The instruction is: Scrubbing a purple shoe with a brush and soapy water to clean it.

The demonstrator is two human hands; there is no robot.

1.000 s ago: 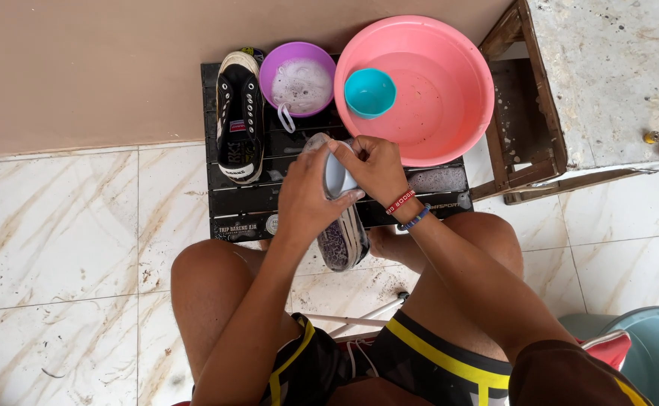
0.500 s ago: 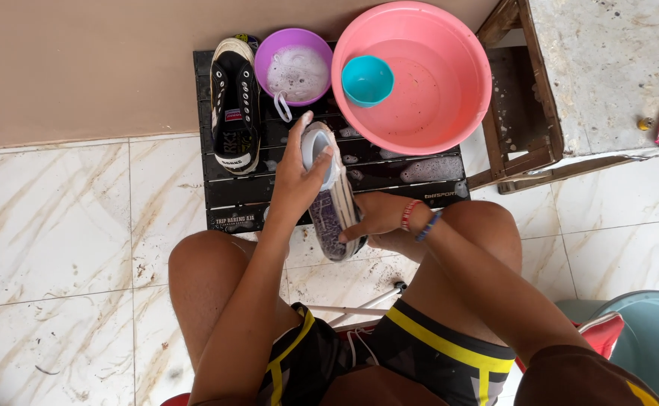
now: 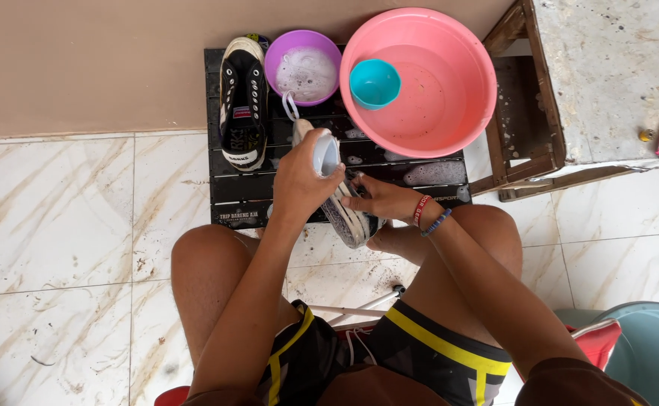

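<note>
Head view, change: I see the right hand [image 3: 380, 201] has dropped from the heel, where it sat a second ago, to the lower side of the wet shoe [image 3: 338, 197]; the shoe has tilted sole-outward.
Head view, meaning: I judge the work has moved from the upper end to the flank and sole of the shoe.
Left hand [image 3: 305, 180]: fingers curled tight about the heel end, holding the shoe up.
Right hand: fingers pressed against the shoe's lower side; whether it pinches a brush or cloth, I cannot tell.
Shoe position: over the black slatted mat [image 3: 232, 192], just above the person's knees.
Shoes: two, the second a black sneaker [image 3: 243, 101] lying on the mat.
Basins: two, one pink basin [image 3: 450, 105], one purple bowl [image 3: 305, 71] with suds.
Cups: one teal cup [image 3: 374, 83], inside the pink basin.
Stools: one wooden stool [image 3: 607, 75] at right.
</note>
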